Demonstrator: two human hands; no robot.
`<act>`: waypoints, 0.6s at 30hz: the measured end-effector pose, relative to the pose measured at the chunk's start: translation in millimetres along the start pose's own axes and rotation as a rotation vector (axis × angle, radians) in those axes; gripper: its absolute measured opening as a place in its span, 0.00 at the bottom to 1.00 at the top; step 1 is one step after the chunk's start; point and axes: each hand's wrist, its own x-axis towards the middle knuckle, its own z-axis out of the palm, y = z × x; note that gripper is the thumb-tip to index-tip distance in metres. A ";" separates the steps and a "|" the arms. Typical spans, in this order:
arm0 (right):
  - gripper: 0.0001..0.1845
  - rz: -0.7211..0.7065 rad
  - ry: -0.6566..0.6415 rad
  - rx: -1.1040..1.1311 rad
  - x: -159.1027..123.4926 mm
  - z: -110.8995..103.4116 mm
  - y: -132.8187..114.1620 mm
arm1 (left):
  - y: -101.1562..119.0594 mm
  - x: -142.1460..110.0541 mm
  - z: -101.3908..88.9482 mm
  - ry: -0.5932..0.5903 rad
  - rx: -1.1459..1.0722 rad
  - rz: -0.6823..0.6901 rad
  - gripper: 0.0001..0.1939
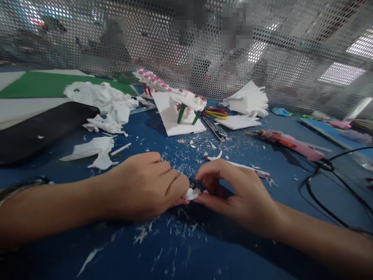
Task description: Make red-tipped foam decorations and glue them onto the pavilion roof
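At the near edge, the blue table (233,260) is strewn with thin white shavings (89,256). Above it, a small white piece (191,194) is held between the two hands, near the middle of the view. It is pinched by the left hand (145,186), whose fingers are curled over, with a fingertip showing beneath. A dark band (26,184) is worn on the left wrist. The piece's other end is met by the thumb of the right hand (236,190); its forefinger is arched, with a gap left above the thumb, and whether the piece is gripped there cannot be told.

Just beyond the hands, a white stick with reddish ends (247,168) is seen on the right and torn white paper (97,149) on the left. Farther right, a pink glue gun (291,144) is laid down beside its black cable (313,190); on the far left, a black case (49,126) is placed.

Beyond these, a red-speckled white model (189,100) is supported on green legs over a white card (166,116). Scissors with red and yellow handles (217,114) are set beside it. The table is backed by a perforated panel (163,42).
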 end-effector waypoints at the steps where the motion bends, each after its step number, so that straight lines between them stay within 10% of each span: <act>1: 0.06 -0.007 0.006 -0.008 0.4 0.2 -0.3 | 0.0 0.1 -0.1 -0.001 -0.007 0.003 0.22; 18: 0.07 -0.205 0.009 -0.174 -1.4 -5.2 -2.2 | -6.7 4.6 -3.5 -0.121 -0.238 0.082 0.25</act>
